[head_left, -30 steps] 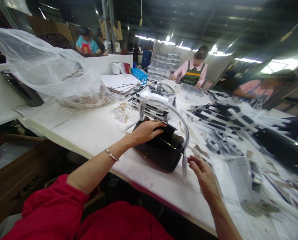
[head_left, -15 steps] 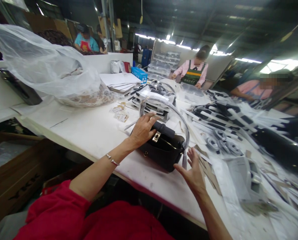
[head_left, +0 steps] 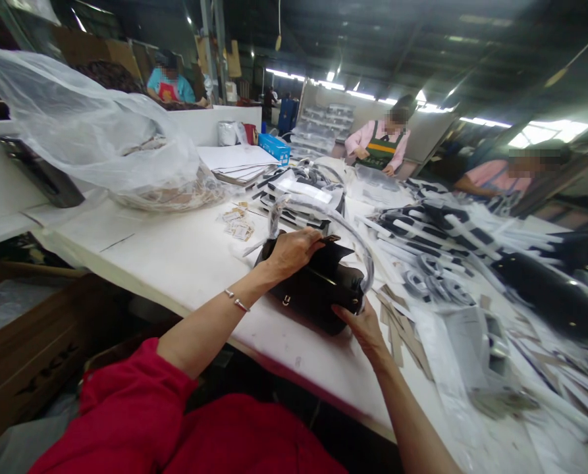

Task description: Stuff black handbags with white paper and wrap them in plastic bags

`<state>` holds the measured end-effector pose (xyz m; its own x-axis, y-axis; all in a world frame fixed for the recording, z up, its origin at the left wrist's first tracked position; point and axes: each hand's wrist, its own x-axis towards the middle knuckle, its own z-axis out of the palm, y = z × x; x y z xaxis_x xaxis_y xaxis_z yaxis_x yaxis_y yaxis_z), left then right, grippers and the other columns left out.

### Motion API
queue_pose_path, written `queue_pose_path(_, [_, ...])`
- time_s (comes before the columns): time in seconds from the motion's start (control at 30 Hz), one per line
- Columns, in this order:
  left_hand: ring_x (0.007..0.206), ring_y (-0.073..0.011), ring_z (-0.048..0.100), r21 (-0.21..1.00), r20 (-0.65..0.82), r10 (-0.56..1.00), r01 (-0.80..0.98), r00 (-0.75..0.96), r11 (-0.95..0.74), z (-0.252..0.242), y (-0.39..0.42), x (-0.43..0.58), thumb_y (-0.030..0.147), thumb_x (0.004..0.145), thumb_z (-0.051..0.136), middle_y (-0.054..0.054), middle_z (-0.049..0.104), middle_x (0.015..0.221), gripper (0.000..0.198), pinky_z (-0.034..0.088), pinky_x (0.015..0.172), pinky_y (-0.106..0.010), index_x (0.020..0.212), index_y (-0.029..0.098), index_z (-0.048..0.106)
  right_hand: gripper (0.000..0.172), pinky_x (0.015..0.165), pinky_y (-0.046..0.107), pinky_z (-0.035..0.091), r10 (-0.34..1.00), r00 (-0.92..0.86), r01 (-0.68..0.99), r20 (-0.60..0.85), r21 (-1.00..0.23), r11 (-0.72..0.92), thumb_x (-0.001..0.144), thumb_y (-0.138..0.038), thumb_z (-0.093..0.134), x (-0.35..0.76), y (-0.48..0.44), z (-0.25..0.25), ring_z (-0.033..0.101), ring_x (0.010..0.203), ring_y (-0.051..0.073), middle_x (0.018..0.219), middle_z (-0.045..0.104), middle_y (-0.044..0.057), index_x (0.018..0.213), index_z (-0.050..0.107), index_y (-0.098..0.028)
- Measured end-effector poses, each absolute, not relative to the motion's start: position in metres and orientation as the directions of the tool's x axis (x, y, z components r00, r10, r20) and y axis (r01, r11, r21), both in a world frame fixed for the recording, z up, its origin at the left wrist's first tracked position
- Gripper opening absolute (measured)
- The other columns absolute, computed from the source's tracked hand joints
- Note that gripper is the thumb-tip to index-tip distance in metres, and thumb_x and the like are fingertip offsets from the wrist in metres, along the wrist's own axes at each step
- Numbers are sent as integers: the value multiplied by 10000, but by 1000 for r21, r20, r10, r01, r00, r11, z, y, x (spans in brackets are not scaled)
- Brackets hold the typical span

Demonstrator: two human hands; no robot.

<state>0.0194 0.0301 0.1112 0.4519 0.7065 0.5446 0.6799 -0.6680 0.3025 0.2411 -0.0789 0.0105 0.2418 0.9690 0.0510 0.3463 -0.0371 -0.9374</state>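
The black handbag (head_left: pixel 306 308) stood on the white worktable (head_left: pixel 175 263), near the worktable's front edge. The left hand (head_left: pixel 294 253) pinched the bag's raised flap (head_left: pixel 339 255); the right hand (head_left: pixel 365 324) gripped its right end, thumb in front. Plastic wrapped its arched handle (head_left: pixel 367 253).

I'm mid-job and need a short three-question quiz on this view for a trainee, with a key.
1. True or false: the left hand holds the flap of the black bag raised.
2. Multiple choice: what wraps the bag's handle?
A) red cloth
B) clear plastic
C) brown paper
3. Short answer: at which end of the bag, as the wearer sees it, is the right hand?

Key:
1. True
2. B
3. The right end
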Motion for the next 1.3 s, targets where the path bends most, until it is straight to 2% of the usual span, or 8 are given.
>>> queue_pose_path(0.23, [970, -205, 671, 329, 549, 753, 734, 363, -594, 124, 33, 17, 356, 960, 525, -40, 714, 1067, 213, 492, 813, -285, 1084, 229, 642, 484, 798, 412, 530, 925, 380, 262, 0, -959, -107, 571, -513, 829, 235, -76, 10, 666, 850, 298, 807, 731, 25, 917, 714, -195])
queue_pose_path(0.37, [992, -203, 662, 302, 538, 755, 751, 374, -587, 139, 30, 17, 355, 962, 515, -39, 709, 1058, 198, 486, 827, -284, 1040, 228, 645, 503, 790, 416, 558, 951, 271, 47, -145, -985, -164, 588, -468, 848, 236, -83, 22, 686, 875, 309, 895, 752, 64, 971, 706, -174])
queue_pose_path(0.67, [1038, -262, 664, 202, 202, 858, 837, 472, -508, 93, 46, 29, 372, 949, 512, -83, 712, 1091, 235, 512, 820, -353, 1077, 213, 629, 454, 712, 349, 578, 914, 34, -91, -405, -912, -401, 684, -468, 782, 249, -100, 24, 716, 794, 268, 911, 755, 105, 987, 684, -144])
queue_pose_path(0.8, [1039, -273, 664, 168, 93, 849, 832, 520, -529, 57, 63, 42, 296, 901, 602, -117, 707, 1079, 220, 516, 845, -371, 1080, 172, 635, 658, 753, 380, 574, 903, 200, 179, -380, -892, -415, 727, -551, 716, 258, -88, 20, 713, 872, 286, 1005, 735, 140, 1203, 609, -110])
queue_pose_path(0.93, [998, -240, 657, 136, -6, 836, 829, 548, -543, 31, 76, 45, 306, 867, 676, -114, 677, 1092, 348, 531, 868, -403, 1159, 130, 607, 923, 965, 466, 493, 939, 340, 655, -48, -704, -273, 708, -539, 727, 262, -77, 40, 614, 1153, 341, 1329, 581, 217, 1446, 395, -94])
queue_pose_path(1.07, [1038, -229, 626, 127, -4, 836, 830, 548, -544, 15, 78, 43, 370, 927, 594, -104, 628, 1175, 377, 528, 897, -443, 1226, 143, 562, 644, 1141, 468, 327, 954, -11, 837, 299, -520, 173, 863, -499, 588, 229, -79, 74, 437, 1360, 285, 1459, 491, 146, 1406, 482, -170])
queue_pose_path(1.2, [1138, -284, 589, 137, 42, 828, 818, 559, -559, 16, 75, 44, 316, 893, 616, -175, 605, 1221, 431, 505, 915, -399, 1257, 105, 520, 649, 1167, 514, 262, 916, -382, 848, 125, -346, 401, 881, -525, 597, 183, -87, 82, 382, 1402, 292, 1506, 452, 107, 1443, 463, -230])
queue_pose_path(1.3, [1232, -290, 529, 138, 62, 806, 794, 589, -591, 33, 77, 40, 301, 861, 641, -178, 538, 1341, 495, 456, 987, -396, 1299, 120, 496, 781, 1143, 615, 223, 905, -417, 887, -87, -258, 384, 842, -603, 620, 167, -94, 67, 379, 1395, 356, 1498, 458, 125, 1495, 387, -244])
